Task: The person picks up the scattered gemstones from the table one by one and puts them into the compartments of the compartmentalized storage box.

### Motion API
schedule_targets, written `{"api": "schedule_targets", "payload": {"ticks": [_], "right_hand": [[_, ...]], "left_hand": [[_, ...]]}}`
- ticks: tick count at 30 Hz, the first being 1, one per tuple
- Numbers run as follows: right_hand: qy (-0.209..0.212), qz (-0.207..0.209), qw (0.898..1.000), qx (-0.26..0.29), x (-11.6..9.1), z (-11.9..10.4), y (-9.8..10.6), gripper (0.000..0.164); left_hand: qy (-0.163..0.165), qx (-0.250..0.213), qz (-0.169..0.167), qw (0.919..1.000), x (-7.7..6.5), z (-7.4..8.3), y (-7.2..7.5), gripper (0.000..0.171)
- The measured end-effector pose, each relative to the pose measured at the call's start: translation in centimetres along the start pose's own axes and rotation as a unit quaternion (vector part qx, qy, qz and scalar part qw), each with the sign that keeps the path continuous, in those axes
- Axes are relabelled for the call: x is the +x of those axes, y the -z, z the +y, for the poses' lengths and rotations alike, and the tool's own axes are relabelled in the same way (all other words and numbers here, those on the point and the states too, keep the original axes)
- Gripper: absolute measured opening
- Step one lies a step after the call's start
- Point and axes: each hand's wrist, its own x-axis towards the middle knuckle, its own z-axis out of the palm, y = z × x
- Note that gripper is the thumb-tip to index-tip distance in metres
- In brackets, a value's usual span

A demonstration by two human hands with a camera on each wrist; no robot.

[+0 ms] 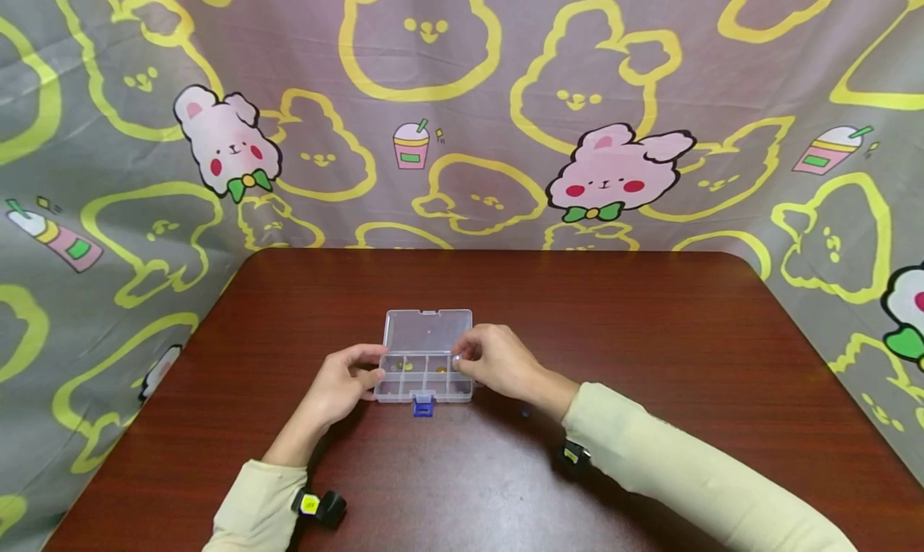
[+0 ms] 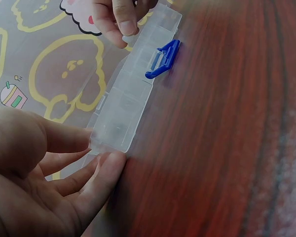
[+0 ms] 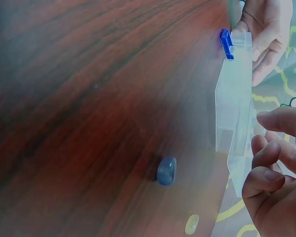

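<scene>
A clear plastic compartment box [image 1: 423, 398] stands on the table with its lid [image 1: 429, 331] raised at the back and a blue latch [image 1: 423, 407] hanging at the front. My left hand [image 1: 342, 386] grips the box's left end between thumb and fingers. Over the back right compartment, my right hand [image 1: 501, 361] pinches a small whitish translucent piece [image 2: 131, 37], mostly hidden by the fingertips. Small yellowish pieces [image 1: 408, 367] lie in back compartments to the left, and another yellow piece [image 1: 441, 369] lies nearer the right hand.
On the brown table [image 1: 613, 303], a bluish ring [image 3: 166, 171] stands to the right of the box, below my right forearm. A pale yellow ring [image 3: 192, 224] shows near it in the right wrist view. Patterned cloth [image 1: 462, 135] hangs behind and at both sides.
</scene>
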Motion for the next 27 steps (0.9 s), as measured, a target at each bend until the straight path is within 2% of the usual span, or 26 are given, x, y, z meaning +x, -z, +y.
{"api": "schedule_targets", "payload": {"ticks": [13,27], "right_hand": [[0.014,0.001,1.0,-0.001,0.04,-0.24,-0.15,0.007],[0.005,-0.002,1.0,-0.005,0.17,-0.35,-0.3,0.007]], "left_hand": [[0.0,-0.003,0.001,1.0,-0.01,0.05,-0.03,0.035],[0.002,0.001,0.0,1.0,-0.02,-0.01,-0.02,0.036]]}}
